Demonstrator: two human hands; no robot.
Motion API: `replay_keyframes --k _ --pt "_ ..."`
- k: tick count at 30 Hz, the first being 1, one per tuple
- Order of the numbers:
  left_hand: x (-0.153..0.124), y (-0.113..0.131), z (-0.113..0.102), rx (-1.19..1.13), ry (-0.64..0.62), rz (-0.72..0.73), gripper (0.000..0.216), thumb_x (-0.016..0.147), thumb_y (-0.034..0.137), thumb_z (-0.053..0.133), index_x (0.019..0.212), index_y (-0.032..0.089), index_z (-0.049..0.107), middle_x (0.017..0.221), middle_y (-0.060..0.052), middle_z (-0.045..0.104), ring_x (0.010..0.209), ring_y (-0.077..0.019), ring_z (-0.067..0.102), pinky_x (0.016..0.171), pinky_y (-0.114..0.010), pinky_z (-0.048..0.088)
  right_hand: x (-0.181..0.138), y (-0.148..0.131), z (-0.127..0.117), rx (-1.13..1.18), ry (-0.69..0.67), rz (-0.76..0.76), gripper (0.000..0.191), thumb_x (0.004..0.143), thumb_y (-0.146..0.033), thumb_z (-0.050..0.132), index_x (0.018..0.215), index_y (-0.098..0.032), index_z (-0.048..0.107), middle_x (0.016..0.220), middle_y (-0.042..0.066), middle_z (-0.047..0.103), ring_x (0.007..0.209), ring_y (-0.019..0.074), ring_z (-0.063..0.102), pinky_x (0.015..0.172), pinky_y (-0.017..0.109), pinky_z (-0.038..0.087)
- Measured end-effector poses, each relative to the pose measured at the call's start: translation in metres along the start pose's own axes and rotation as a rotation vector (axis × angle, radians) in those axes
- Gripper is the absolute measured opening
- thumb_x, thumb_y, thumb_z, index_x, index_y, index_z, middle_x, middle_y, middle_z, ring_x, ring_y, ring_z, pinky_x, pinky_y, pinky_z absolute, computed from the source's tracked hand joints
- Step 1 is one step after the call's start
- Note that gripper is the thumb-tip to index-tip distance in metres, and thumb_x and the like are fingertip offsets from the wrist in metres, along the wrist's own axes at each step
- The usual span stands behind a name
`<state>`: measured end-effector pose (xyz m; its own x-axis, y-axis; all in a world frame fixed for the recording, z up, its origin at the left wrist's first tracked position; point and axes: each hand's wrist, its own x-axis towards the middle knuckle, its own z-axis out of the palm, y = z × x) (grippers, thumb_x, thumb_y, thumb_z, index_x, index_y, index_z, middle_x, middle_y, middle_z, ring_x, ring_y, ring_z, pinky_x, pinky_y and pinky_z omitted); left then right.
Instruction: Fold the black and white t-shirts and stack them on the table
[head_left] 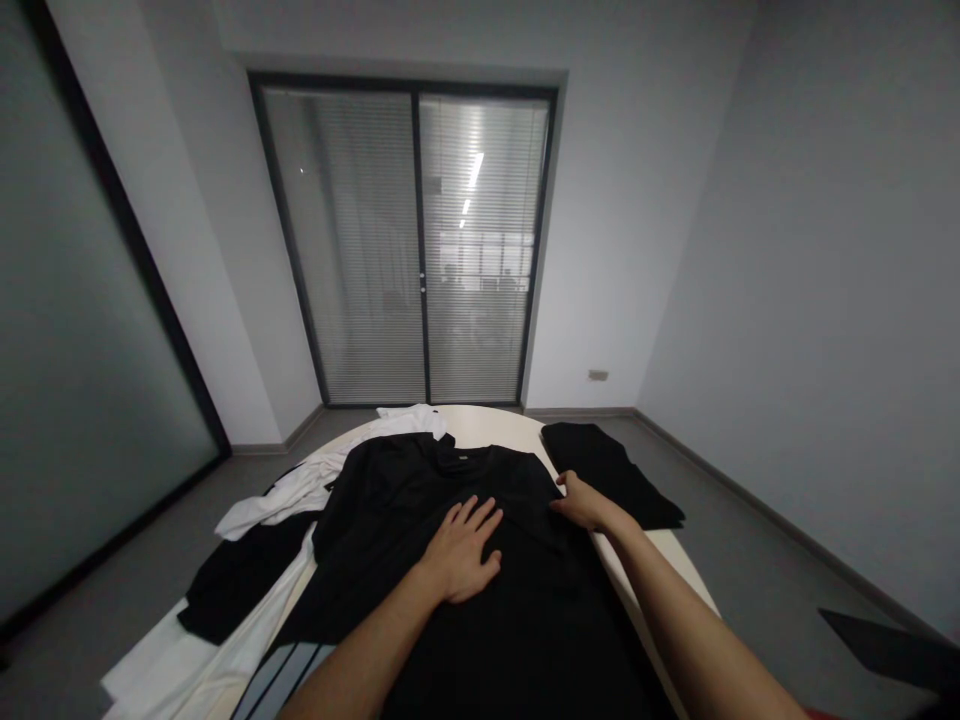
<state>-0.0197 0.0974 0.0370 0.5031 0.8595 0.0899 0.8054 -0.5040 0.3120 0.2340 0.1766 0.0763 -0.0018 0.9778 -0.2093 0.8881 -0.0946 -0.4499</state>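
Note:
A black T-shirt (525, 610) lies spread out before me, its neckline pointing away and a small light label showing at the collar. Flat on its chest area rests my left hand (463, 555), fingers spread apart. At the shirt's right side, near the sleeve, my right hand (585, 502) pinches the fabric between thumb and fingers. Close beyond that hand is a folded black garment (611, 475), apart from the shirt. The shirt's lower end runs out of view at the bottom.
A pale round-edged table (487, 425) carries the clothes. White garments (292, 490) and another black garment (247, 575) are heaped along its left side. Grey-blue striped fabric (281, 680) shows at lower left. Beyond stand a glass partition with blinds (345, 250) and grey walls.

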Motion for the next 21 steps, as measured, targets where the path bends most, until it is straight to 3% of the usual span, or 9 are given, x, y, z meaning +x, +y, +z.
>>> replay_keyframes --k 7,14,18,21 --pt "0.001 0.0 0.002 0.021 0.012 0.001 0.067 0.091 0.045 0.047 0.153 0.024 0.037 0.163 -0.003 0.025 0.151 -0.0315 0.019 0.122 -0.052 0.018 -0.005 -0.019 0.006 0.244 0.083 -0.128 0.061 0.077 -0.017 0.071 0.134 -0.015 0.049 0.107 0.009 0.069 0.086 0.018 0.067 0.074 0.026 0.048" --pt "0.001 -0.004 0.006 -0.028 0.053 0.008 0.065 0.089 0.042 0.051 0.151 0.023 0.042 0.162 -0.005 0.029 0.151 -0.0304 0.02 0.122 -0.051 0.019 -0.007 -0.061 0.022 0.246 0.121 -0.23 0.062 0.072 -0.012 0.073 0.13 -0.02 0.052 0.104 0.004 0.066 0.088 0.0167 0.065 0.079 0.026 0.049" --pt "0.003 -0.014 0.01 -0.195 0.216 -0.103 0.047 0.092 0.028 0.044 0.136 0.018 0.058 0.15 -0.008 0.049 0.142 -0.0235 0.04 0.12 -0.041 0.028 -0.006 -0.077 0.038 0.242 0.13 -0.27 0.06 0.071 -0.009 0.071 0.127 -0.022 0.054 0.102 0.003 0.066 0.093 0.0171 0.065 0.084 0.026 0.048" --pt "0.006 -0.023 0.01 -0.347 0.359 -0.247 0.04 0.095 0.021 0.036 0.126 0.02 0.059 0.133 -0.007 0.064 0.125 -0.0186 0.058 0.109 -0.035 0.042 -0.006 -0.084 0.055 0.246 0.124 -0.301 0.06 0.07 -0.008 0.071 0.126 -0.021 0.054 0.101 0.002 0.065 0.093 0.0175 0.065 0.085 0.027 0.048"
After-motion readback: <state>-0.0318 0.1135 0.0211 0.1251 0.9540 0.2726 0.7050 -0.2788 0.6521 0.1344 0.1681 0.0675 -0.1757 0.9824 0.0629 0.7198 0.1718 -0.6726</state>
